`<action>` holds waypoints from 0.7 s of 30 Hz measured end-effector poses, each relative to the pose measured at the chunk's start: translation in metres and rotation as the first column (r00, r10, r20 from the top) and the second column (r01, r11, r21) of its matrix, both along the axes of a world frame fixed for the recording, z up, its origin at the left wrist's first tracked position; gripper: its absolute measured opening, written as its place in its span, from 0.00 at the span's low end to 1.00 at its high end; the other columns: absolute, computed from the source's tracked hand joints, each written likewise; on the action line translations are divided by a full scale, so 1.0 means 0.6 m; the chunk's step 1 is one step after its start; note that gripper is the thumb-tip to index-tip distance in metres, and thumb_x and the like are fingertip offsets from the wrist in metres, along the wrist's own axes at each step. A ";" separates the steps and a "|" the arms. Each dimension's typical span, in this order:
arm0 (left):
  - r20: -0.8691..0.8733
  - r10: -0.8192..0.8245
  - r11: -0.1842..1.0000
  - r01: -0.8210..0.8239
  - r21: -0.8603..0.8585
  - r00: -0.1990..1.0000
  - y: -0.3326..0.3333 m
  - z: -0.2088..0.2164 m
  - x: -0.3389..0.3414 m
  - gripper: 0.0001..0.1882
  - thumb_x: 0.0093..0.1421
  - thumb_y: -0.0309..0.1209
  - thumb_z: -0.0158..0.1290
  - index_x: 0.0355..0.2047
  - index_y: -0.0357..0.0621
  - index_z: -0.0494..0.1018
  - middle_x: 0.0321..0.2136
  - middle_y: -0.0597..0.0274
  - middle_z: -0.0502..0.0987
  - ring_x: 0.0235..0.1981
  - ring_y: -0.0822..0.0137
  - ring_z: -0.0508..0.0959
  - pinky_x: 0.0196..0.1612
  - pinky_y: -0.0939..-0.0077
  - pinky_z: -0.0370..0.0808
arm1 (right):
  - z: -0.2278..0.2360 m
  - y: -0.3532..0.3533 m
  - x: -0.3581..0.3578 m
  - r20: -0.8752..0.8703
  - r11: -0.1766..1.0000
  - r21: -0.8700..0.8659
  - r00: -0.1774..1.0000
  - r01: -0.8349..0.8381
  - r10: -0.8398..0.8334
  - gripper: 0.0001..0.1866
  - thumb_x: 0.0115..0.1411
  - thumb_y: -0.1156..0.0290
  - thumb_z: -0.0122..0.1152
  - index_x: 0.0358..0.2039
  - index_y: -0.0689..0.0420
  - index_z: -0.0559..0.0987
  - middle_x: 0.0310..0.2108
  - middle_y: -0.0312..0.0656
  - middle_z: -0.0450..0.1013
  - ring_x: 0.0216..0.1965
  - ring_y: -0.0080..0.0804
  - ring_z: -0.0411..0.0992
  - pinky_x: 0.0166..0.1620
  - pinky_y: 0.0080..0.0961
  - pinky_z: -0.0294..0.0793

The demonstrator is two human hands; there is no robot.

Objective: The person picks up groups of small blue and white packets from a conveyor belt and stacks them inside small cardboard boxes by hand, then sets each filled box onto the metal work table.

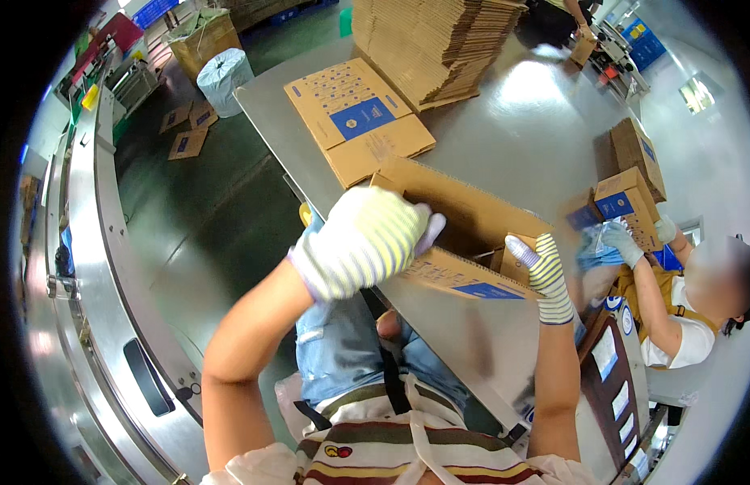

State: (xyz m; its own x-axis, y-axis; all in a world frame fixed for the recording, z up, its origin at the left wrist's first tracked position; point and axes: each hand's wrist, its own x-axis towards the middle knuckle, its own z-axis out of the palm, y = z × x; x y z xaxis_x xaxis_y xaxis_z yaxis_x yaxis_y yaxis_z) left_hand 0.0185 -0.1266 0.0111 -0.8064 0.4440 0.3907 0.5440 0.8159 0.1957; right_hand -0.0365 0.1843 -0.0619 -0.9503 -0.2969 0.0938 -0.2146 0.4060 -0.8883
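While the left hand (365, 241) in its striped glove clamps the near flap of an open brown corrugated cardboard box (464, 234) on the grey steel table (520, 129), the gloved right hand (545, 271) grips its right end. Inside, nothing shows.

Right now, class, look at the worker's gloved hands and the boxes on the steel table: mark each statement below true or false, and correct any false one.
1. Both hands wear striped gloves. True: left hand, right hand.
2. The left hand grips a cardboard box. True.
3. The stack of flat cartons lies on the floor. False: it sits on the steel table.
4. A flattened carton with a blue label lies on the table. True.
5. The co-worker's hand is bare. False: it is gloved.
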 end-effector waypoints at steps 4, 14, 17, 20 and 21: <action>0.157 0.062 0.993 -0.045 -0.113 0.986 0.019 -0.028 -0.046 0.15 0.63 0.37 0.47 0.29 0.40 0.77 0.19 0.49 0.76 0.23 0.52 0.79 0.27 0.64 0.76 | 0.014 -0.014 0.011 0.382 0.966 -0.217 0.923 0.140 -0.048 0.12 0.58 0.69 0.62 0.37 0.66 0.81 0.32 0.41 0.77 0.29 0.24 0.74 0.36 0.21 0.74; -0.158 -0.185 0.983 0.180 -0.045 0.970 0.086 -0.082 0.009 0.25 0.55 0.41 0.51 0.49 0.37 0.69 0.38 0.49 0.74 0.40 0.54 0.76 0.47 0.63 0.73 | 0.008 -0.019 0.018 0.407 0.883 -0.393 0.910 0.256 -0.083 0.17 0.55 0.64 0.66 0.41 0.61 0.76 0.35 0.39 0.74 0.33 0.26 0.73 0.36 0.24 0.75; -0.065 -0.107 0.977 0.093 -0.191 0.992 0.101 -0.090 0.015 0.26 0.50 0.45 0.57 0.42 0.36 0.72 0.31 0.52 0.77 0.32 0.54 0.79 0.38 0.67 0.78 | 0.011 -0.011 0.023 0.349 0.929 -0.218 0.913 0.298 -0.211 0.17 0.57 0.65 0.64 0.42 0.61 0.75 0.37 0.40 0.74 0.36 0.27 0.73 0.39 0.24 0.74; 0.101 -0.122 0.988 0.130 -0.077 0.987 0.079 -0.078 0.016 0.22 0.50 0.41 0.59 0.37 0.35 0.72 0.26 0.52 0.77 0.29 0.55 0.80 0.32 0.69 0.78 | 0.044 0.000 0.040 -0.159 0.952 0.239 0.975 0.189 -0.153 0.24 0.59 0.63 0.61 0.51 0.64 0.71 0.45 0.45 0.71 0.46 0.31 0.72 0.50 0.23 0.71; 0.053 -0.092 0.994 0.095 -0.057 0.994 0.069 -0.074 0.011 0.23 0.51 0.43 0.59 0.38 0.35 0.72 0.25 0.51 0.77 0.29 0.54 0.80 0.31 0.69 0.78 | 0.016 0.059 0.019 -0.505 0.882 0.438 0.859 0.170 0.085 0.26 0.59 0.62 0.61 0.54 0.64 0.69 0.47 0.46 0.71 0.47 0.32 0.71 0.51 0.24 0.70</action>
